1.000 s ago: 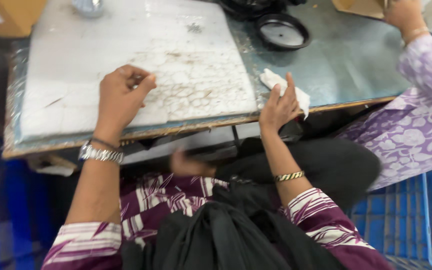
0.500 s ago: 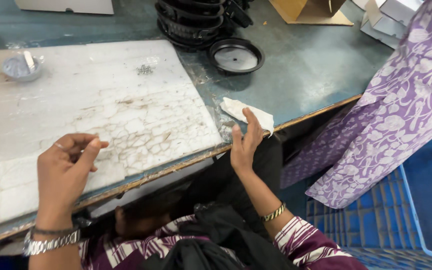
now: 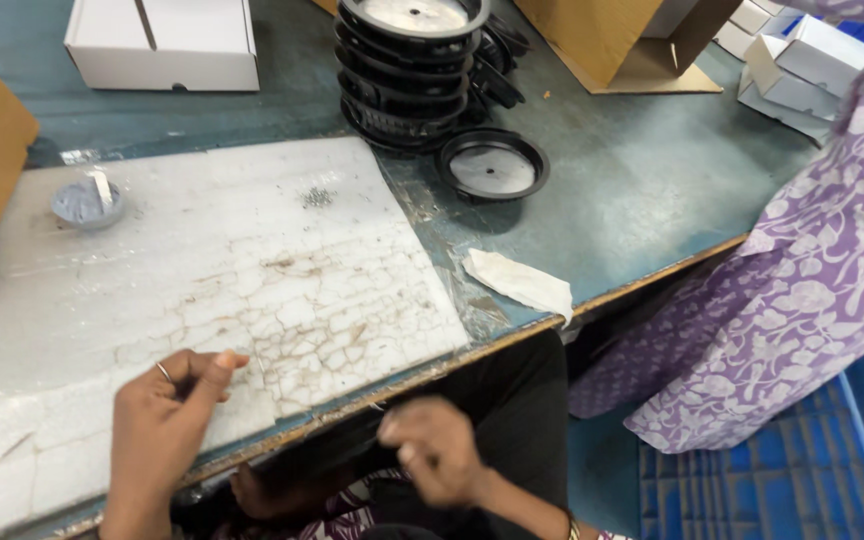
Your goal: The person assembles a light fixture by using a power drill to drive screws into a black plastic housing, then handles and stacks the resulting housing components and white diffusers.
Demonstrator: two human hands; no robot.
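Left hand (image 3: 167,420) resting on cracked white board (image 3: 202,290), fingers curled, thumb pressed to forefinger as if pinching something too small to make out; ring on one finger. Right hand (image 3: 432,450) just beside and below, off the worktop (image 3: 632,190) edge, over dark lap, blurred, fingers loosely bent; whether anything held, cannot tell. Up and to the right of that hand, white folded cloth (image 3: 519,282) lying on blue-green worktop near its edge. Beyond left hand, small heap of tiny metal bits (image 3: 317,197) on the board, and farther left a small round grey dish (image 3: 86,203). Farther off, single black round lid (image 3: 492,165), behind it stack of black round parts (image 3: 407,65). Farthest: white carton (image 3: 164,42), brown cardboard box (image 3: 617,40). Well to the right, another person in purple flowered cloth (image 3: 802,280).
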